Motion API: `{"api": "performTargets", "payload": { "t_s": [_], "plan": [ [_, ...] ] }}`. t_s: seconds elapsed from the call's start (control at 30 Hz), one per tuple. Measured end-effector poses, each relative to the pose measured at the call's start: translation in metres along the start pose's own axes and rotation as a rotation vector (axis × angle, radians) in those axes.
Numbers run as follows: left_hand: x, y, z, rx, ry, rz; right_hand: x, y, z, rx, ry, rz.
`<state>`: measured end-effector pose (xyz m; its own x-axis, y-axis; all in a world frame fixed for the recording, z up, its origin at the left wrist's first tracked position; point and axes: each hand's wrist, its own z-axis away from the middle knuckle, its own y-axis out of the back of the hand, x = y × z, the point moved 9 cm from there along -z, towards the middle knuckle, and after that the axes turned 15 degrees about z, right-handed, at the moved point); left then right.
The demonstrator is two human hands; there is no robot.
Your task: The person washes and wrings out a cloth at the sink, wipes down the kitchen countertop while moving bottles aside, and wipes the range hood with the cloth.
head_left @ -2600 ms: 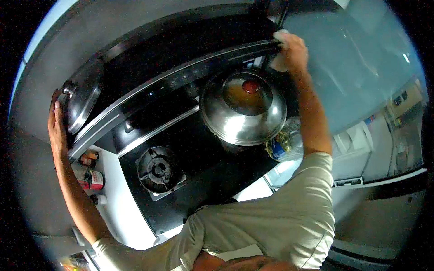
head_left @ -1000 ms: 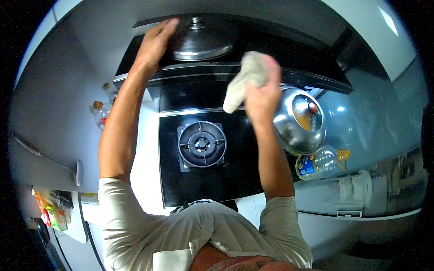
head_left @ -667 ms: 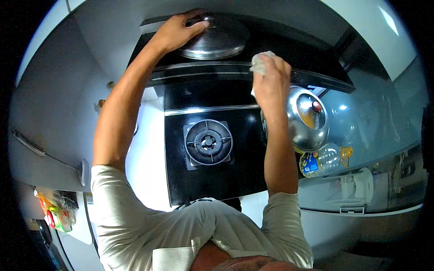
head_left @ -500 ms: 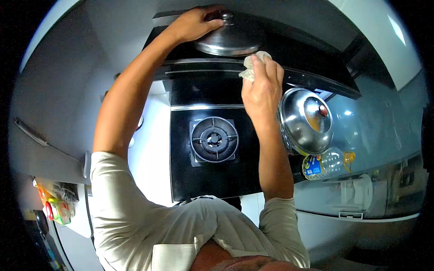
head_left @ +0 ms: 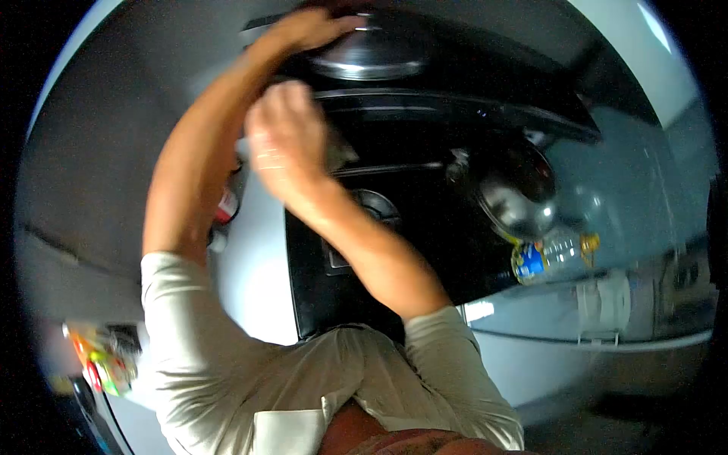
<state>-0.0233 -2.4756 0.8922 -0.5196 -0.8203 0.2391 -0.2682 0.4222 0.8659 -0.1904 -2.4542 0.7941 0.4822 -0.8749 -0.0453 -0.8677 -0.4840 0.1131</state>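
Observation:
My left hand [head_left: 315, 30] is blurred at the top of the head view, its fingers closed at the knob of a shiny domed metal lid [head_left: 371, 61]. The lid is up at the dark range hood [head_left: 470, 102]. Lower and to the left, my right hand [head_left: 287, 140] is curled and smeared by motion, close to my left forearm. A pale crumpled cloth [head_left: 341, 154] shows dimly by its palm side, mostly hidden by the hand. Under my right forearm, the gas burner [head_left: 375, 205] on the black cooktop is partly covered.
A lidded steel wok [head_left: 516, 189] stands right of the burner. Below it lies a clear oil bottle [head_left: 550, 258] with a blue label. A red-labelled container [head_left: 226, 205] is on the white counter [head_left: 262, 265] at left. Colourful packages [head_left: 106, 368] sit lower left.
My right hand has swung left across the hood's front edge, from the lid's right side to near my left forearm. My left hand stays at the lid. The view has shifted slightly.

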Motion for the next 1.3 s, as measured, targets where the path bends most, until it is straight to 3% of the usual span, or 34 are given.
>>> {"api": "performTargets", "payload": {
  "t_s": [0.03,0.1,0.2,0.27,0.37,0.5,0.6,0.67,0.77,0.87,0.97,1.03,1.1,1.2,1.27,1.3],
  "plan": [
    [0.001,-0.002,-0.01,0.013,-0.244,0.041,-0.002,-0.004,-0.002,0.007,-0.014,0.014],
    [0.011,-0.006,-0.017,0.007,-0.361,0.08,0.007,-0.019,-0.007,-0.039,-0.005,-0.002],
    [0.025,0.003,-0.009,0.044,-0.511,0.146,0.036,0.014,-0.003,0.071,0.087,-0.046],
    [0.006,0.004,-0.007,0.021,-0.343,0.13,0.048,0.019,0.002,0.058,0.09,-0.028],
    [0.001,0.013,0.001,0.039,-0.392,0.184,0.065,0.02,0.007,0.047,0.097,0.043],
    [-0.011,0.017,0.007,-0.013,-0.368,0.214,0.091,0.014,0.015,-0.123,0.069,0.067],
    [0.0,0.012,0.012,-0.004,-0.324,0.193,0.114,0.044,0.023,-0.011,0.079,0.213],
    [-0.029,0.025,0.027,-0.001,-0.334,0.16,0.088,0.032,0.026,0.025,0.101,0.196],
    [0.001,0.029,0.038,0.031,-0.317,0.143,0.073,0.038,0.022,0.033,0.127,0.168],
    [-0.008,0.02,0.025,-0.109,-0.236,0.279,0.041,0.021,0.018,-0.002,0.149,0.091],
    [0.009,0.023,0.037,-0.083,-0.181,0.119,0.01,0.007,0.013,-0.048,0.162,0.028],
    [-0.003,0.022,0.027,-0.053,-0.098,-0.098,-0.012,-0.004,0.012,-0.116,0.211,0.057],
    [-0.004,0.012,0.02,-0.113,-0.114,-0.099,-0.024,-0.031,0.014,-0.399,0.247,-0.005],
    [0.01,0.01,0.019,-0.089,-0.234,-0.036,-0.048,-0.067,0.017,-0.374,0.308,0.117],
    [-0.005,0.012,0.024,-0.18,-0.03,-0.107,-0.064,-0.081,0.012,-0.277,0.312,-0.056],
    [-0.007,0.009,0.024,-0.191,-0.045,-0.11,-0.066,-0.084,0.006,-0.222,0.305,-0.136]
  ]
}}
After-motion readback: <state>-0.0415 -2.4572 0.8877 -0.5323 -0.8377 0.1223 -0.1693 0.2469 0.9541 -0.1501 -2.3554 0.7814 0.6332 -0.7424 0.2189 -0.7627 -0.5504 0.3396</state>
